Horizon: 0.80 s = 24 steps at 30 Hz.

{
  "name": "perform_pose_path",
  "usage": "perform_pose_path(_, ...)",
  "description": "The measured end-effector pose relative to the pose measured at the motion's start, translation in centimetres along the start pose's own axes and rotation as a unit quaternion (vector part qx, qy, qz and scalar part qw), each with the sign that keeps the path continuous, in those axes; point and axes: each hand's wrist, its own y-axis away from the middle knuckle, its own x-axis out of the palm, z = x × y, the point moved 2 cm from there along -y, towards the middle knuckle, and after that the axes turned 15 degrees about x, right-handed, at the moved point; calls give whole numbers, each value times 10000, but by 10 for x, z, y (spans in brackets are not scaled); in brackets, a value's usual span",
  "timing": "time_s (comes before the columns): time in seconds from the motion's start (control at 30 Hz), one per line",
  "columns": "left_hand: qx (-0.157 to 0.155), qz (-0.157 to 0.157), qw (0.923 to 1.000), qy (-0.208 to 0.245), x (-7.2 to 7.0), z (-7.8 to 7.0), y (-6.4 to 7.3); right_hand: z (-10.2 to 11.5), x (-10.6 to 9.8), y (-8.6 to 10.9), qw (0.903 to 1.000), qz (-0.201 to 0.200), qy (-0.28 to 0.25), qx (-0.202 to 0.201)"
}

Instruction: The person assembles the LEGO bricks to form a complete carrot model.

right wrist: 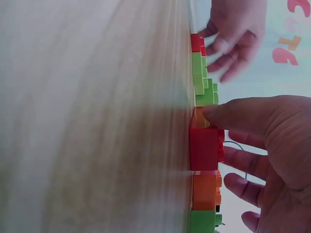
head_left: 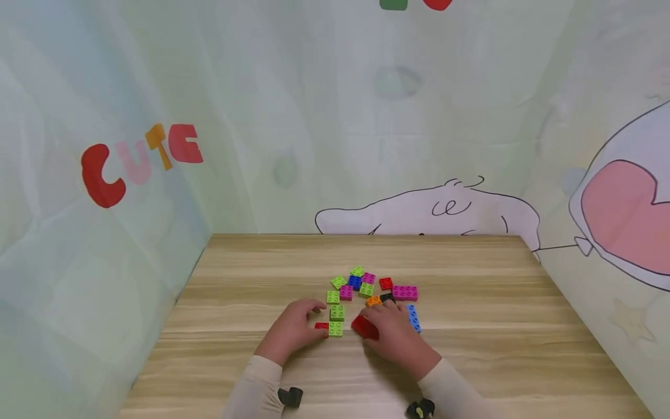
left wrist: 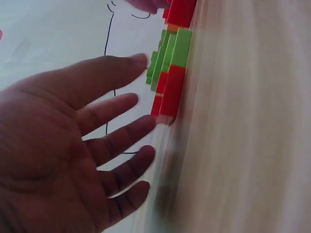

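My left hand (head_left: 293, 329) is beside a small red brick (head_left: 321, 326), its fingers spread and relaxed, with a fingertip close to the brick. Whether they touch is unclear. Against that brick's right side sits a light green brick (head_left: 335, 329); another green brick (head_left: 337, 313) lies just beyond. My right hand (head_left: 396, 334) holds a larger red brick (head_left: 364, 327) by its sides, thumb on one end, in the middle of the table. In the right wrist view the thumb overlaps this red brick (right wrist: 204, 149), which stands studs up at table level.
Past the hands lies a loose group of bricks: a blue one (head_left: 355, 283), an orange one (head_left: 373, 301), a long magenta one (head_left: 405, 293), a small red one (head_left: 385, 283) and several green ones. A light blue brick (head_left: 414, 319) is right of my right hand. Printed cloth surrounds the wooden table (head_left: 235, 273).
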Motion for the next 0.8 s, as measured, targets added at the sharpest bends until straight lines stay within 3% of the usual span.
perform_pose_path(0.33,158,508,9985,-89,3,-1,14,-14,-1,4,9998,-148,-152,-61)
perform_pose_path(0.53,653,852,9942,110,23,-22,24,-22,-6,18,9956,-192,-906,-128)
perform_pose_path(0.67,793,835,9931,214,40,-41,16,-26,-8,25,9914,-235,-1277,-191)
perform_pose_path(0.8,653,530,9964,135,42,-52,14,-22,-8,29,9884,-191,-1461,-358)
